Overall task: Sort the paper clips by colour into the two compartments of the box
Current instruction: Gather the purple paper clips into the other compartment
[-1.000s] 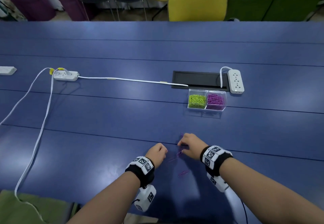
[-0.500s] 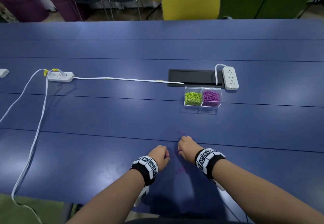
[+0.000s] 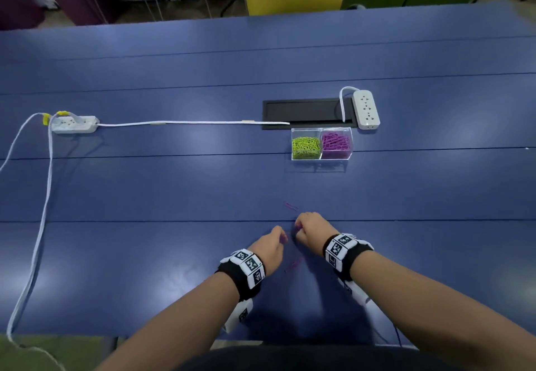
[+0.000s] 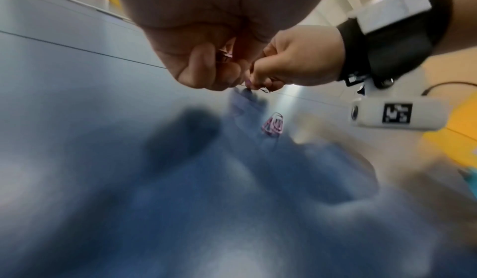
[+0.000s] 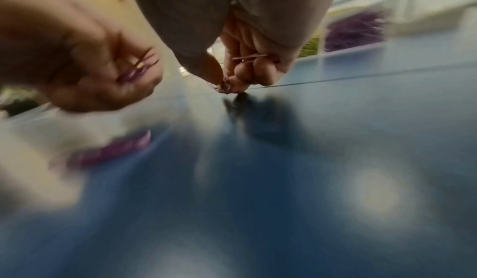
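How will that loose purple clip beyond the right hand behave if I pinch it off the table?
The purple clip lies flat on the smooth blue table, so it will probably slide before it lifts. Thin wire, likely very light and springy. The right hand already pinches clips, so adding one risks drops.

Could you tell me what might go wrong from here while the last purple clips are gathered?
The left hand and right hand each grip several purple clips, so some may slip out on the way to the box. The loose purple clip hardly stands out on the blue table and could be missed.
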The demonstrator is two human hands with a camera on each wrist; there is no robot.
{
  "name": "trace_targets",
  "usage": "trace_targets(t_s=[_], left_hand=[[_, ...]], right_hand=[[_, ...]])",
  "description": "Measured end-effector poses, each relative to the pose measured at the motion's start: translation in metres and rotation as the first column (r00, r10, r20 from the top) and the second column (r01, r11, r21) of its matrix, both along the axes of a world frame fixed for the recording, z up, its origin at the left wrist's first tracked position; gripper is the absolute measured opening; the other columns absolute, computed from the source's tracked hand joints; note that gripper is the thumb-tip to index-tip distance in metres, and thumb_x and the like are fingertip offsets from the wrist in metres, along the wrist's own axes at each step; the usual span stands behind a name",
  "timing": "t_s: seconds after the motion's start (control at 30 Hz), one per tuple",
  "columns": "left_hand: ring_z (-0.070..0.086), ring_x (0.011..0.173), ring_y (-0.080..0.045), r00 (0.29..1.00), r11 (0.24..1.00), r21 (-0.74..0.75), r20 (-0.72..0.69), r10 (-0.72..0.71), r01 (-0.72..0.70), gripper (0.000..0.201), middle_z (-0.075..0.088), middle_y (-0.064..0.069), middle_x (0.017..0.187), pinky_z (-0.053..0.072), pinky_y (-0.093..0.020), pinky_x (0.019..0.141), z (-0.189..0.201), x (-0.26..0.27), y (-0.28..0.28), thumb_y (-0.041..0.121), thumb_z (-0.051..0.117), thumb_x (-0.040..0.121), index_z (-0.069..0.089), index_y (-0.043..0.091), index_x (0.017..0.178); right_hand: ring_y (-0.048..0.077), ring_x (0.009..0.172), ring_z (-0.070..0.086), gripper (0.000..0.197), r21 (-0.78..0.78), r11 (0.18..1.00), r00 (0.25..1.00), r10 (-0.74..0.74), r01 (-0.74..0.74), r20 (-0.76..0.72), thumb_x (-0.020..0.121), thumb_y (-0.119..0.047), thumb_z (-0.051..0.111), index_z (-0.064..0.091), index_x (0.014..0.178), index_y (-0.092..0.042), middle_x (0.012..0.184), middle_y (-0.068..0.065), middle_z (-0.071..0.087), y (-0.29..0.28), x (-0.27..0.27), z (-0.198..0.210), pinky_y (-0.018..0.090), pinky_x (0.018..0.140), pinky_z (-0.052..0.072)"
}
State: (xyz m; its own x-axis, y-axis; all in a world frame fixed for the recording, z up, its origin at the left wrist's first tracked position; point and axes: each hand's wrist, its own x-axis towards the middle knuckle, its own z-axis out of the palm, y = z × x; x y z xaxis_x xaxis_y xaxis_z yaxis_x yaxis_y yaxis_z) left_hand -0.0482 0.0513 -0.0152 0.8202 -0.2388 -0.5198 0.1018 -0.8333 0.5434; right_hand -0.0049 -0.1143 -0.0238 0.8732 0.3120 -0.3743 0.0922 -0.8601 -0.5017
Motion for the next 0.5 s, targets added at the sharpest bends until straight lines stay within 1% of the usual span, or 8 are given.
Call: trace_targets(t_s=[0.07, 0.13, 0.2, 0.23, 0.3, 0.37, 0.43, 0.5], left_hand=[[0.059, 0.088, -0.032, 0.999, 0.999, 0.031, -0.016, -0.043, 0.043, 0.013, 0.063, -0.010, 0.103, 0.049, -0.042, 0.082, 0.004, -0.003, -0.007, 0.022, 0.036, 0.093, 0.042, 0.019, 0.104], [0.059, 0.089, -0.032, 0.996, 0.992, 0.085, -0.004, -0.089, 0.089, 0.019, 0.062, -0.010, 0.103, 0.049, -0.040, 0.080, 0.006, -0.007, -0.012, 0.031, 0.039, 0.094, 0.043, 0.016, 0.105], [0.060, 0.094, -0.027, 0.988, 0.980, 0.132, 0.008, -0.154, 0.151, 0.033, 0.061, -0.005, 0.106, 0.049, -0.038, 0.082, 0.005, -0.010, -0.014, 0.044, 0.046, 0.092, 0.046, 0.016, 0.108], [0.059, 0.099, -0.025, 0.980, 0.969, 0.151, 0.009, -0.200, 0.196, 0.037, 0.060, -0.004, 0.110, 0.049, -0.037, 0.084, 0.003, -0.011, -0.015, 0.047, 0.049, 0.091, 0.046, 0.016, 0.111], [0.057, 0.106, -0.025, 0.959, 0.944, 0.180, -0.003, -0.282, 0.278, 0.036, 0.057, -0.003, 0.118, 0.046, -0.037, 0.088, 0.002, -0.012, -0.017, 0.042, 0.053, 0.091, 0.047, 0.017, 0.115], [0.055, 0.109, -0.026, 0.953, 0.937, 0.177, -0.021, -0.302, 0.300, 0.030, 0.056, -0.004, 0.122, 0.045, -0.038, 0.090, 0.002, -0.012, -0.019, 0.036, 0.053, 0.092, 0.048, 0.016, 0.115], [0.055, 0.109, -0.026, 0.956, 0.940, 0.172, -0.034, -0.292, 0.293, 0.028, 0.056, -0.005, 0.121, 0.045, -0.038, 0.090, 0.002, -0.011, -0.020, 0.034, 0.052, 0.093, 0.049, 0.015, 0.113], [0.054, 0.108, -0.026, 0.956, 0.940, 0.170, -0.046, -0.291, 0.295, 0.026, 0.055, -0.006, 0.121, 0.045, -0.037, 0.090, 0.001, -0.012, -0.021, 0.033, 0.050, 0.093, 0.049, 0.014, 0.111]], right_hand=[[0.025, 0.099, 0.058, 0.020, 0.104, 0.976, 0.979, -0.185, 0.194, -0.084, 0.087, -0.013, 0.047, 0.061, 0.101, -0.011, 0.105, 0.007, 0.064, -0.010, 0.005, -0.001, 0.030, 0.089, 0.045], [0.022, 0.090, 0.058, 0.021, 0.209, 0.906, 0.927, -0.341, 0.368, -0.154, 0.091, -0.012, 0.044, 0.062, 0.100, -0.011, 0.096, 0.004, 0.063, -0.017, 0.013, 0.000, 0.031, 0.085, 0.047], [0.022, 0.068, 0.052, 0.028, 0.341, 0.757, 0.825, -0.458, 0.557, -0.330, 0.092, -0.006, 0.035, 0.063, 0.087, -0.012, 0.076, 0.003, 0.056, -0.022, 0.023, 0.003, 0.029, 0.062, 0.046], [0.022, 0.056, 0.046, 0.033, 0.387, 0.659, 0.758, -0.484, 0.645, -0.438, 0.090, -0.001, 0.031, 0.061, 0.081, -0.011, 0.066, 0.005, 0.050, -0.023, 0.028, 0.005, 0.026, 0.049, 0.039], [0.022, 0.046, 0.038, 0.035, 0.421, 0.507, 0.653, -0.491, 0.752, -0.576, 0.084, 0.004, 0.027, 0.059, 0.075, -0.007, 0.059, 0.010, 0.042, -0.024, 0.038, 0.012, 0.023, 0.043, 0.029], [0.020, 0.042, 0.039, 0.030, 0.409, 0.425, 0.583, -0.471, 0.807, -0.661, 0.087, 0.000, 0.030, 0.056, 0.072, -0.006, 0.059, 0.010, 0.042, -0.020, 0.047, 0.017, 0.021, 0.042, 0.027], [0.014, 0.039, 0.040, 0.029, 0.387, 0.439, 0.573, -0.457, 0.811, -0.681, 0.094, -0.017, 0.038, 0.054, 0.071, -0.009, 0.061, 0.007, 0.046, -0.017, 0.056, 0.019, 0.018, 0.038, 0.026], [0.014, 0.047, 0.044, 0.025, 0.371, 0.635, 0.714, -0.448, 0.677, -0.538, 0.093, -0.028, 0.052, 0.054, 0.075, -0.010, 0.065, 0.004, 0.053, -0.014, 0.065, 0.018, 0.021, 0.041, 0.032]])
